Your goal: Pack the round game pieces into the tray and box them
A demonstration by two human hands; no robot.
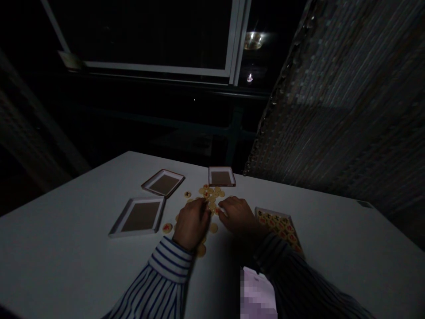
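Many round xiangqi pieces (212,206) are scattered over the middle of the white table (83,252), some with red or black characters. My left hand (192,221) lies low over the left side of the spread, its fingers bent downward and drawn together. What they hold, if anything, is hidden. Across from it, my right hand (237,215) reaches in from the right, thumb and fingers apart beside the pieces. A single red-marked piece (167,228) lies left of my left wrist. A tray of pieces in rows (277,223) stands right of my right hand, partly behind the sleeve.
Two shallow box parts, one brown-rimmed (164,182) and one white-rimmed (137,215), lie on the left. Another shallow box (222,176) sits near the far edge. A bead curtain (325,102) hangs behind on the right. The room is dim.
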